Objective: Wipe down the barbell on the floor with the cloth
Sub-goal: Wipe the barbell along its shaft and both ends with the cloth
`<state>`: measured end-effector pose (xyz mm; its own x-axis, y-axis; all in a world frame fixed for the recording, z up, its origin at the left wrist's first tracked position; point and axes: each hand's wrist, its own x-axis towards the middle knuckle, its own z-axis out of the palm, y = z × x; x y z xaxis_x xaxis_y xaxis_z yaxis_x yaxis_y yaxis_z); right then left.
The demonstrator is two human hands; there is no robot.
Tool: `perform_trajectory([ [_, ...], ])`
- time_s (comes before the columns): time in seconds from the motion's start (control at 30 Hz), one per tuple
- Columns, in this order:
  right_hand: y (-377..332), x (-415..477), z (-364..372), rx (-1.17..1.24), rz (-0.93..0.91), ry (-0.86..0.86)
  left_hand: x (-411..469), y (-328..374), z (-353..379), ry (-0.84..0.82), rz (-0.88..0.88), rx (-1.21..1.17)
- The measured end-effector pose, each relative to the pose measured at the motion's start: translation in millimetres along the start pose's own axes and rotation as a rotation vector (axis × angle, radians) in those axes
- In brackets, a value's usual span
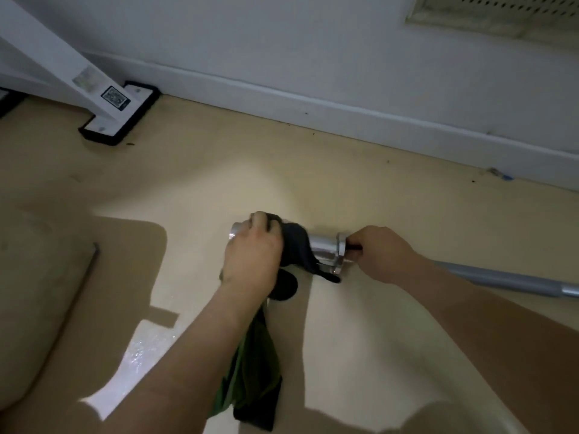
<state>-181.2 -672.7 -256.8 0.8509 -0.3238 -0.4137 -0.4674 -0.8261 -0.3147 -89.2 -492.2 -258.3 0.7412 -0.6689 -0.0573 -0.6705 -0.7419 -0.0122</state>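
The barbell (322, 249) lies on the beige floor (376, 198), well apart from the floor's far edge where the white baseboard (344, 114) runs. Its shiny sleeve points left and its grey shaft stretches away to the right edge of the view.

The left hand (253, 255) is curled over the sleeve near its end, gripping a dark cloth (296, 245) that wraps the metal. Only the sleeve's tip shows bare past the knuckles. A loose fold of the cloth drapes over the sleeve toward the collar, and a long greenish tail trails back under the left forearm.

The right hand (382, 255) is closed round the shaft just beside the collar, on the side away from the cloth.

A dark round patch sits on the floor under the sleeve — possibly a shadow, though the dim light makes it hard to say.

Toward the far left corner of the floor, a white slanted post (62, 67) stands on a black-edged base plate (120, 115). A perforated vent (501, 14) sits in the wall at upper right.
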Motion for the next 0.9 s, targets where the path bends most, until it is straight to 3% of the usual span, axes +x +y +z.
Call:
perform_trajectory([
  [0.1, 1, 4, -8, 0.144, 0.036, -0.050, 2, 58, 6, -0.003, 0.188, -0.086],
  [0.17, -1, 0, -6, 0.215, 0.046, 0.073, 7, 53, 5, -0.023, 0.225, -0.073],
  [0.27, -6, -13, 10, 0.083, 0.029, 0.261, 13, -10, 5, -0.045, 0.121, 0.003],
  [0.37, -7, -13, 16, -0.052, -0.011, 0.289, 14, -56, 6, -0.040, -0.024, 0.099],
  [0.43, -8, -7, 17, -0.091, 0.000, 0.282, 18, -39, 4, -0.018, -0.024, 0.073],
  [0.57, -10, 1, 12, -0.108, 0.044, 0.244, 16, 56, 10, 0.050, 0.189, -0.017],
  [0.63, -7, 4, 7, -0.103, 0.036, 0.210, 18, 53, 10, 0.083, 0.229, -0.020],
  [0.8, -5, 1, 3, -0.132, 0.064, 0.242, 11, -47, 17, 0.050, -0.118, -0.008],
  [0.9, -9, 3, -4, -0.219, 0.120, 0.239, 11, -37, 16, 0.027, -0.213, -0.038],
])
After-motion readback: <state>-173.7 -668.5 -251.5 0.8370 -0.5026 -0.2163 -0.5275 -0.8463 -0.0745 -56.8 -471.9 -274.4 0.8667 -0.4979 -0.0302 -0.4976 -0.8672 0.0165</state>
